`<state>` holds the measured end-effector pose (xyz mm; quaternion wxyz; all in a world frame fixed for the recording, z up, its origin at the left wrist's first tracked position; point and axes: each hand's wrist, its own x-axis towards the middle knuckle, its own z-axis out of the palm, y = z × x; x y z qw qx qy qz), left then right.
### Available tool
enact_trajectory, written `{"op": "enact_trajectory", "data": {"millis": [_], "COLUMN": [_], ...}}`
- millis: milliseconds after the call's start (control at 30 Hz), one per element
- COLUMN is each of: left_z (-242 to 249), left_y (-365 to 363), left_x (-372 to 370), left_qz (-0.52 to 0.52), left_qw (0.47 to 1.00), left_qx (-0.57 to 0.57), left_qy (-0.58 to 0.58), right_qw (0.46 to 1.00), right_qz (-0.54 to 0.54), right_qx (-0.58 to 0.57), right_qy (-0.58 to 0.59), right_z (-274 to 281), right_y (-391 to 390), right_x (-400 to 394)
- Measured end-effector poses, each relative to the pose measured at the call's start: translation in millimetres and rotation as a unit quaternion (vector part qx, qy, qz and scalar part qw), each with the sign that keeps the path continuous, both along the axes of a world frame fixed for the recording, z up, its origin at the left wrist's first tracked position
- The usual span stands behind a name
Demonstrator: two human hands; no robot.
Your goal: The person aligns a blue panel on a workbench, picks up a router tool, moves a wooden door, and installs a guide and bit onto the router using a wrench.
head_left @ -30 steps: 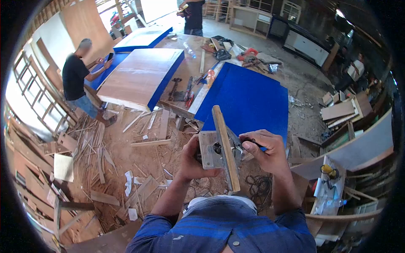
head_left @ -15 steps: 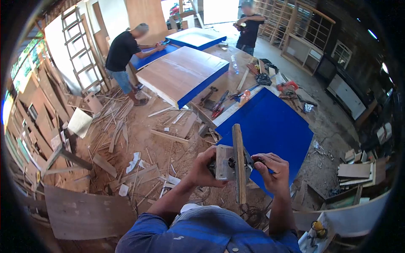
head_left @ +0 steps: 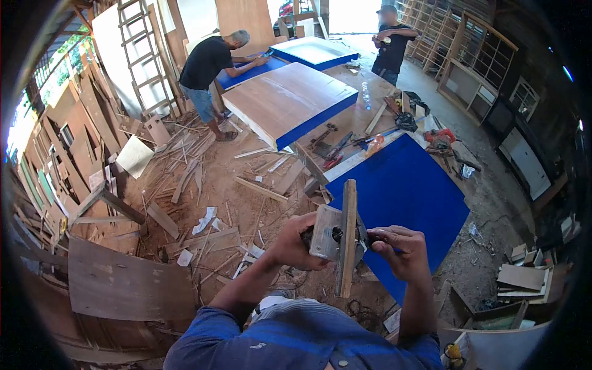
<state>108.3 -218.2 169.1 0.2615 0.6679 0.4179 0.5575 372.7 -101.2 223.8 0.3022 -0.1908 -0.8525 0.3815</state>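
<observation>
My left hand [head_left: 293,242] is wrapped around what looks like a trim router with a clear plastic base plate [head_left: 324,233]. A narrow wooden strip [head_left: 348,240] stands on edge across that base, pointing away from my body. On the strip's other side, my right hand [head_left: 402,250] is closed, thumb and fingers pinching a small dark part of the tool; its exact shape is hidden. Beyond the hands lies a blue panel [head_left: 401,191], with the tool held above its near left edge.
A wood-faced panel with blue edges [head_left: 296,98] lies farther off. One person [head_left: 213,68] bends over a blue surface; another person [head_left: 391,49] stands at the back. Hand tools [head_left: 336,151] lie beside the blue panel. Wood scraps [head_left: 262,190] litter the floor.
The camera view has turned slightly left, so the surroundings sit farther right. The tool is tilted a little differently, and both hands keep their hold on it.
</observation>
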Motion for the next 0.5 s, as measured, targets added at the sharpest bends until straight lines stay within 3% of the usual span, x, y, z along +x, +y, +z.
{"op": "enact_trajectory", "data": {"millis": [100, 200, 300, 400, 500], "left_z": [4, 4, 4, 0, 10], "left_y": [-4, -8, -8, -9, -7], "left_x": [3, 6, 7, 0, -3], "left_qz": [0.031, 0.022, 0.005, -0.011, -0.033], "left_qw": [0.999, 0.998, 0.988, 0.981, 0.974], "left_qx": [0.007, -0.035, -0.044, -0.075, -0.072], "left_qy": [0.011, -0.056, -0.150, -0.181, -0.212], "right_qw": [1.000, 0.999, 0.998, 0.998, 0.995], "right_qz": [0.003, -0.019, 0.039, 0.026, 0.011], "right_qx": [-0.005, -0.004, 0.048, -0.012, -0.098], "right_qy": [-0.003, 0.040, 0.025, -0.047, -0.031], "right_z": [12, 26, 34, 50, 52], "right_y": [-3, -9, 2, 0, 1], "right_x": [-1, -5, 0, -3, -11]}}
